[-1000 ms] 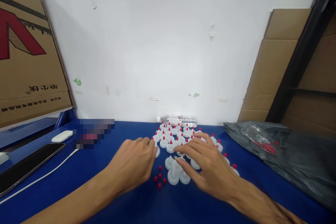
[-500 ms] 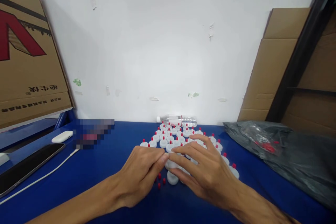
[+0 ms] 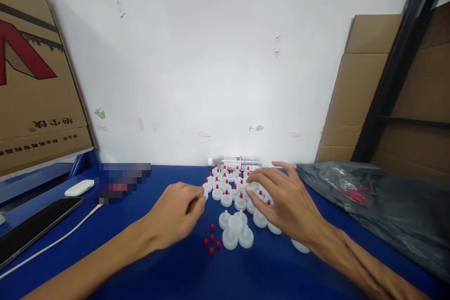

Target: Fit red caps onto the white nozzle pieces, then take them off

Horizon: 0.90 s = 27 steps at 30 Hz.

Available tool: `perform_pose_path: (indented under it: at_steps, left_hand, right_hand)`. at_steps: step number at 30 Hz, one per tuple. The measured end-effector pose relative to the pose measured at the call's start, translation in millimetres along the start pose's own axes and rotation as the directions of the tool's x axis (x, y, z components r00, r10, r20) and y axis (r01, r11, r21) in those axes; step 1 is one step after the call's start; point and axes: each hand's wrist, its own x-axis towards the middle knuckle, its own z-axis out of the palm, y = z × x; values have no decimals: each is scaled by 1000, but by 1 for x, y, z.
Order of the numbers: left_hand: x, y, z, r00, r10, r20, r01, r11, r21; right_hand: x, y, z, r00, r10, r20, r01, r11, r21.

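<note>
My left hand is closed, thumb and forefinger together, beside the left edge of a group of white nozzle caps with small red tips. Whether anything is in its fingertips is hidden. Over the right part of the group, my right hand has its fingers curled round a white nozzle cap; no red tip shows on it. Several white nozzle caps without tips sit close together in front. Left of those lie several loose red tips.
A clear plastic bottle lies by the wall behind the caps. To the right spreads a dark plastic bag with a clear bag of red pieces on it. A phone, white case and white cable are left.
My hands were together over the front caps and have moved apart. The left went left; the right went up and away over the group. The front caps without red tips are now uncovered.
</note>
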Motion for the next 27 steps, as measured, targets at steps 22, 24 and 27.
perform_pose_path:
  at_steps: [22, 24, 27]
  left_hand:
    - [4, 0, 3, 983, -74, 169, -33, 831, 555]
    - [7, -2, 1, 985, -154, 79, 81, 812, 578]
    - [7, -7, 1, 970, -243, -12, 209, 807, 553]
  right_hand:
    - [1, -6, -15, 789, -7, 614, -126, 977, 174]
    - [0, -6, -14, 779, 2, 628, -133, 978, 161]
    - [-1, -5, -13, 765, 24, 644, -141, 981, 132]
